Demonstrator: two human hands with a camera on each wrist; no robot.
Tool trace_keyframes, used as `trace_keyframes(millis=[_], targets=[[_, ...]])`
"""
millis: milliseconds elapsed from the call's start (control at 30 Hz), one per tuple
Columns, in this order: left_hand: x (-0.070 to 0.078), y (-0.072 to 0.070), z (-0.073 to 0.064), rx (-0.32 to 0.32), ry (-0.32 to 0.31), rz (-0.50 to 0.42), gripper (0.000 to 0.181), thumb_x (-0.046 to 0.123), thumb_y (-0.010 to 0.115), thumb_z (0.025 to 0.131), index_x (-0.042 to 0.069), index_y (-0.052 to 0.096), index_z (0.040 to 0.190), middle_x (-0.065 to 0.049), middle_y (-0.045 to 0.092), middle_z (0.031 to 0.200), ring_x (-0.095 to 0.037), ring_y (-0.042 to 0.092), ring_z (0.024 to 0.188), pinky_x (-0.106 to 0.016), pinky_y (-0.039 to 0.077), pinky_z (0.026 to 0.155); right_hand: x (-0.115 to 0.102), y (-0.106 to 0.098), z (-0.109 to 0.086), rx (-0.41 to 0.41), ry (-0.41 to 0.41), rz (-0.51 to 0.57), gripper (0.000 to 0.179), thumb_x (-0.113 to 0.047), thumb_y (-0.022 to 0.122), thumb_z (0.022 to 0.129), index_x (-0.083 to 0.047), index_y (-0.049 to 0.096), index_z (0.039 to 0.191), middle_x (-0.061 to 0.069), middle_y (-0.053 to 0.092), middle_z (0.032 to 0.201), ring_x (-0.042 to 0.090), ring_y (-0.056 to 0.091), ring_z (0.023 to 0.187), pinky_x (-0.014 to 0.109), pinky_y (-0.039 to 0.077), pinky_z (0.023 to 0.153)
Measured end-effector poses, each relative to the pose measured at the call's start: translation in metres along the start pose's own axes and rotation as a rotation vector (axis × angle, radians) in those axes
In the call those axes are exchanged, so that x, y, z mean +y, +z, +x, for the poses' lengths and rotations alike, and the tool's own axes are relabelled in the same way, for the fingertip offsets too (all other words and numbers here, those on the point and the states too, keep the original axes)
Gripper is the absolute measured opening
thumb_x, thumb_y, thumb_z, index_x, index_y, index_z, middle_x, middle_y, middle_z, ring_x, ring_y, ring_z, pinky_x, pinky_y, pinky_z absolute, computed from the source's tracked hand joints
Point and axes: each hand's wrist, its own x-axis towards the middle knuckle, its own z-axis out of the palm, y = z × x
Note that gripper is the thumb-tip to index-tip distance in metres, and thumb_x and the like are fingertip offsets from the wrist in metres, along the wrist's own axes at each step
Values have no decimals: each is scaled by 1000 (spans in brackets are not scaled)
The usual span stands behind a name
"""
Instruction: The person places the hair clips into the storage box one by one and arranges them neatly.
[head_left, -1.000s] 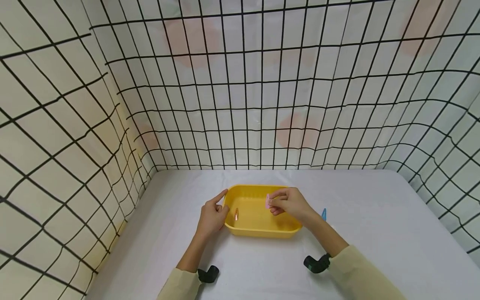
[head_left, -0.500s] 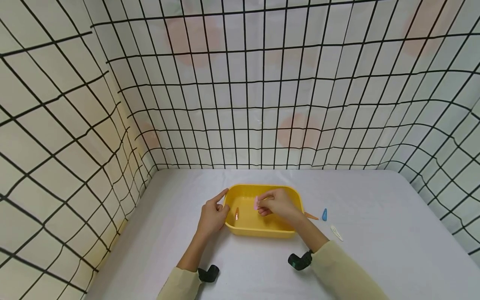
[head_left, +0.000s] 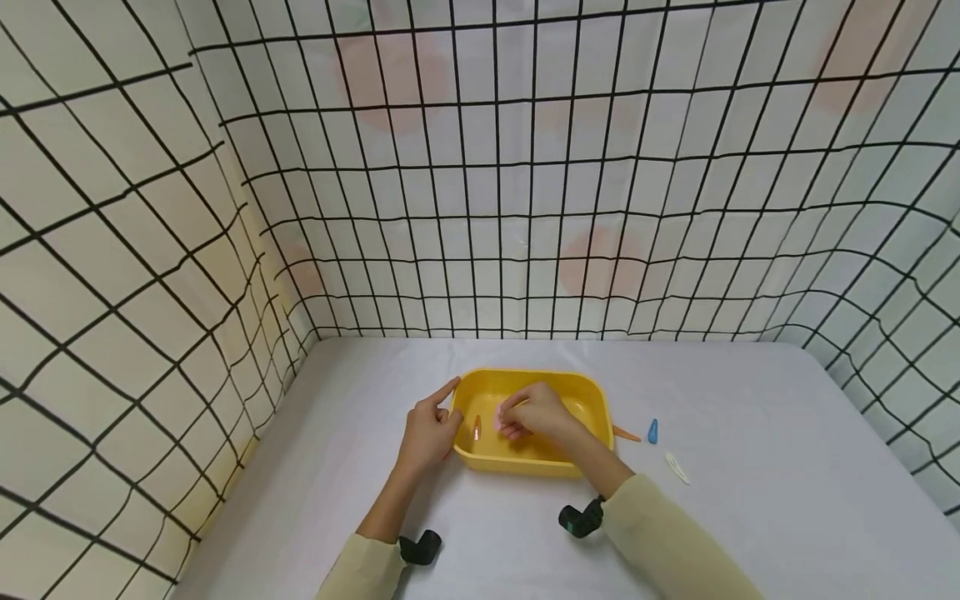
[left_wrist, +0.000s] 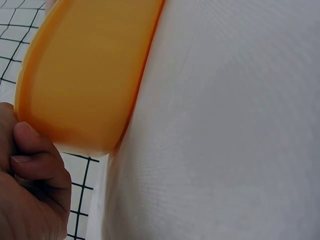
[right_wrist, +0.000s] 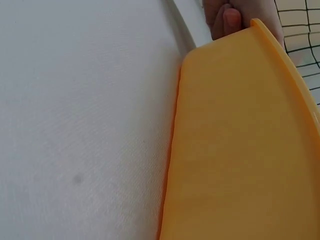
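Observation:
A yellow tray stands on the white table. At its left end my left hand holds the rim, thumb over the edge and index finger stretched along the outside toward the far corner. In the left wrist view the other fingers of this left hand are curled beside the tray wall. My right hand is over the tray's inside, pinching a pink hair clip low above the floor. Just left of it lies an orange hair clip in the tray. The right wrist view shows mostly the tray's outer side.
To the right of the tray lie another orange hair clip, a blue hair clip and a white hair clip. A black wire grid rises behind the table and along both sides.
My right hand has moved left across the tray with the pink hair clip, uncovering the clips on the table at right. The left hand has stayed at the rim.

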Motion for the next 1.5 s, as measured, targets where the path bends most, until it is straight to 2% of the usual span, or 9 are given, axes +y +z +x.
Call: trace_keyframes(millis=[300,567,767,967,1300,1500], targets=[[2,1,-2,2,-10,16,59,12,61,92,27,57,149,4,39,49,-12,35,38,-19,32,38,2,6,6,-44,15,-56,11,-4,72,91,5,75,98,12,74,77,17,72,58,29,61,60],[2,3,-1,7,-11,2,59,11,60,92,27,57,149,4,39,49,-12,35,37,-19,32,37,5,10,11,-57,74,-118,10,-5,70,90,2,75,94,12,72,73,17,70,55,26,60,59],[1,4,0,14,-14,6,59,13,60,92,28,57,148,4,39,49,-12,35,37,-19,33,37,6,11,15,-69,79,-144,10,-6,71,90,3,75,91,12,72,72,16,70,54,26,60,58],[1,4,0,13,-13,7,59,13,61,91,28,57,149,4,39,49,-12,35,38,-19,33,38,4,14,14,-80,83,-153,9,-6,73,90,3,76,87,11,72,71,16,70,53,27,60,57],[2,3,-1,10,-19,9,59,13,60,91,28,57,149,4,39,50,-12,35,39,-19,33,38,0,19,9,-49,103,-161,7,-4,73,89,2,73,87,12,71,73,17,69,55,29,61,59],[3,2,-1,7,-39,3,59,14,60,92,29,57,149,3,39,51,-13,36,39,-19,35,38,-1,17,7,-55,83,-136,6,-4,71,90,2,72,92,12,71,75,17,69,56,30,61,60]])
